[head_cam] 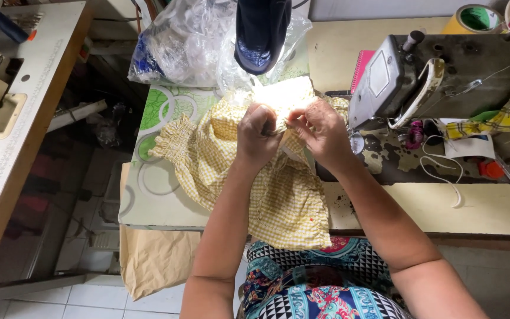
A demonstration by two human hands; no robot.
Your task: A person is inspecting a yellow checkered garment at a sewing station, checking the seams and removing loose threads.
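Note:
A yellow-and-white checked garment [278,195] with a gathered, ruffled edge lies across the table and hangs over its front edge onto my lap. My left hand [256,134] and my right hand [321,133] are close together above it, both pinching the same bright-lit fold of the checked cloth near its top. A dark lamp head [261,32] shines straight down on that spot.
A worn grey sewing machine [426,77] stands on the table [385,207] to the right, with a loose white cord [444,171] beside it. Crumpled clear plastic bags [184,41] sit at the back. Another work table [7,136] stands at the left, brown paper [154,260] hanging below.

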